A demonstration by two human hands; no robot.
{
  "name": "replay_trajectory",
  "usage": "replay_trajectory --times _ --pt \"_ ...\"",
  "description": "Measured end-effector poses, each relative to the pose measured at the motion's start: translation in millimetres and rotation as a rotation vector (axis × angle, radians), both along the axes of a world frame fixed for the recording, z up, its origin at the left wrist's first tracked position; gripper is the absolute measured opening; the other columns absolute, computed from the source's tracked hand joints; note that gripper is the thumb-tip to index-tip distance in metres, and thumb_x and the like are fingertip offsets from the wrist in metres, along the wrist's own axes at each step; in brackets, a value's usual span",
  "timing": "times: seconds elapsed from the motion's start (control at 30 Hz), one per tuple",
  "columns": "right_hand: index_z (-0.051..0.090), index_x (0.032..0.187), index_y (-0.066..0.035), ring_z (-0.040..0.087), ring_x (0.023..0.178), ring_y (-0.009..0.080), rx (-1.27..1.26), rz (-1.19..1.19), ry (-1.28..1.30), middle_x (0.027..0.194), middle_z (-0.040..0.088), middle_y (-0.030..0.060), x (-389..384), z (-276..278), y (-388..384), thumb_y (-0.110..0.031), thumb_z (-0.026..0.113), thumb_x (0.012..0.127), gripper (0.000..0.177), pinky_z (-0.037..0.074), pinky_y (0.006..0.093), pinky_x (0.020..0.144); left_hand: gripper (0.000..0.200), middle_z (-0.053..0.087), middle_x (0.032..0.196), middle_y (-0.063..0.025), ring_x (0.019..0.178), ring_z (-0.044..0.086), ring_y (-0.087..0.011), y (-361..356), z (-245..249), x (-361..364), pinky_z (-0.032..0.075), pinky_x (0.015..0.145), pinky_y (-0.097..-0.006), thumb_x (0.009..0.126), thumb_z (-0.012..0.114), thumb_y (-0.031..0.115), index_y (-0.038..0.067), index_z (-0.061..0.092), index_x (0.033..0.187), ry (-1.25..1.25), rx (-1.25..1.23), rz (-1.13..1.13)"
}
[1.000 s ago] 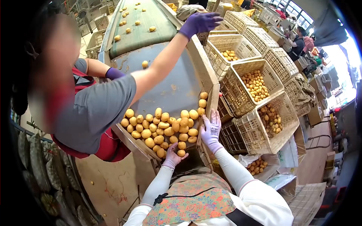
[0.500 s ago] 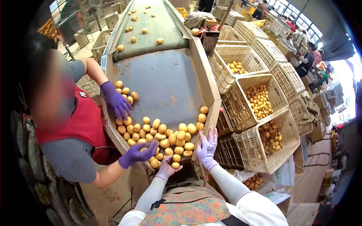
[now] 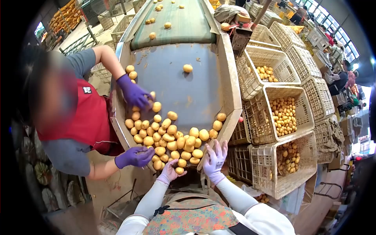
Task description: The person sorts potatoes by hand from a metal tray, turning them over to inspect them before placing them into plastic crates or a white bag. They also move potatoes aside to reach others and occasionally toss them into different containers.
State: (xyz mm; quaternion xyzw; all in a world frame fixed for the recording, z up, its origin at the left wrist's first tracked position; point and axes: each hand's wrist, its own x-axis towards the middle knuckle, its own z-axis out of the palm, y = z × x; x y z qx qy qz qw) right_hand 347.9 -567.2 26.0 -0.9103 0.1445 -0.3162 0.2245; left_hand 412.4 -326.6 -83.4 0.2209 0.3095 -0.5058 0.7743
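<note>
Many round yellow potatoes (image 3: 172,145) lie heaped at the near end of a grey metal chute (image 3: 184,86). At the heap's front edge my left hand (image 3: 169,172), palm up in a glove with bare-looking fingers, is against a potato (image 3: 179,170); its grip is hard to make out. My right hand (image 3: 215,159), in a pale glove, rests with fingers spread on the chute's near right rim and holds nothing. Across on the left, a co-worker's purple-gloved hand (image 3: 135,94) reaches over potatoes, and the other purple-gloved hand (image 3: 135,156) is by the left rim.
A green conveyor belt (image 3: 172,23) carries a few potatoes at the far end. Plastic crates (image 3: 284,172) with potatoes stand stacked on the right. The co-worker (image 3: 92,113) in a red apron leans in from the left. Other people are in the right background.
The view has shifted. One potato has rolled onto the upper chute. The co-worker's upper hand has moved onto potatoes, and the lower hand has drawn back left. My hands stay near the front edge.
</note>
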Motion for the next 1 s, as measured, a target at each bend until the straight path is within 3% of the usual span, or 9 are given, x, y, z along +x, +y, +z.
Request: replay_trajectory --times 0.23,0.3,0.43,0.5,0.6,0.67,0.77,0.93,1.0 --pt "0.072 0.115 -0.012 0.034 0.144 0.0498 -0.065 -0.079 -0.003 0.144 0.056 0.0143 2.0 -0.1 7.5 -0.004 0.058 0.082 0.036 0.029 0.0548 0.12 0.029 0.061 0.128 -0.0028 0.12 0.06 -0.0274 3.0 -21.1 -4.5 0.054 0.086 -0.0641 0.099 0.06 0.03 0.02 0.06 0.127 -0.045 -0.042 -0.022" --pt "0.072 0.11 -0.01 0.038 0.141 0.0513 -0.085 -0.068 -0.018 0.138 0.06 0.0172 3.8 -0.9 7.9 -0.003 0.057 0.084 0.03 0.03 0.0557 0.119 0.03 0.063 0.129 -0.0058 0.12 0.061 -0.0295 -0.6 -14.1 -7.5 0.054 0.09 -0.0642 0.099 0.06 0.028 0.015 0.061 0.125 -0.106 0.029 -0.007" --pt "0.072 0.11 -0.009 0.037 0.143 0.048 -0.131 -0.081 -0.04 0.139 0.06 0.0157 4.1 -13.6 7.7 -0.004 0.057 0.081 0.033 0.029 0.0543 0.12 0.031 0.064 0.127 -0.0021 0.119 0.062 -0.0229 -3.9 -40.6 -22.1 0.055 0.088 -0.0553 0.096 0.065 0.029 0.019 0.06 0.125 -0.216 0.063 0.039" --pt "0.072 0.111 -0.009 0.037 0.143 0.0475 -0.159 -0.068 -0.021 0.14 0.06 0.0157 3.7 -12.9 5.9 -0.004 0.056 0.082 0.033 0.029 0.0547 0.12 0.032 0.063 0.128 -0.0023 0.12 0.061 -0.0244 -3.1 -34.7 -26.7 0.055 0.092 -0.056 0.095 0.068 0.03 0.019 0.06 0.124 -0.174 -0.009 0.13" --pt "0.073 0.11 -0.01 0.036 0.144 0.0447 -0.154 -0.056 -0.059 0.142 0.059 0.0137 4.6 -15.3 7.2 -0.001 0.056 0.085 0.032 0.026 0.0522 0.12 0.055 0.057 0.137 0.0003 0.124 0.057 -0.023 0.5 18.2 -22.7 0.053 0.093 -0.0562 0.092 0.07 0.049 0.022 0.054 0.137 -0.108 -0.159 0.201" --pt "0.073 0.11 -0.011 0.036 0.144 0.0444 -0.16 -0.054 -0.053 0.142 0.059 0.0135 4.0 -16.3 6.1 -0.001 0.056 0.085 0.032 0.025 0.0524 0.12 0.073 0.053 0.143 -0.0002 0.129 0.054 -0.0254 -1.6 18.7 -22.2 0.052 0.097 -0.0583 0.088 0.067 0.066 0.025 0.045 0.144 -0.1 -0.241 0.219" --pt "0.073 0.111 -0.011 0.036 0.144 0.0441 -0.169 -0.047 -0.041 0.142 0.059 0.0136 3.2 -16.8 5.9 -0.001 0.056 0.086 0.032 0.026 0.053 0.12 0.069 0.052 0.144 -0.0007 0.13 0.054 -0.0257 -5.4 16.8 -21.1 0.051 0.097 -0.06 0.09 0.065 0.064 0.025 0.046 0.143 -0.058 -0.238 0.22" --pt "0.071 0.111 -0.009 0.035 0.144 0.0474 -0.191 -0.035 -0.061 0.142 0.058 0.0171 5.2 -18.1 2.4 -0.006 0.052 0.083 0.035 0.027 0.0549 0.12 0.057 0.048 0.148 -0.006 0.134 0.052 -0.0305 -0.8 4.1 -27.3 0.046 0.105 -0.064 0.097 0.064 0.043 0.02 0.043 0.145 -0.059 -0.284 0.219" --pt "0.072 0.111 -0.008 0.035 0.144 0.0475 -0.19 -0.039 -0.047 0.142 0.058 0.0165 3.5 -16.4 3.6 -0.006 0.052 0.083 0.034 0.027 0.0551 0.12 0.064 0.047 0.15 -0.0061 0.138 0.048 -0.0311 3.8 7.9 -29.5 0.044 0.108 -0.0641 0.096 0.064 0.048 0.019 0.041 0.148 -0.118 -0.291 0.236"
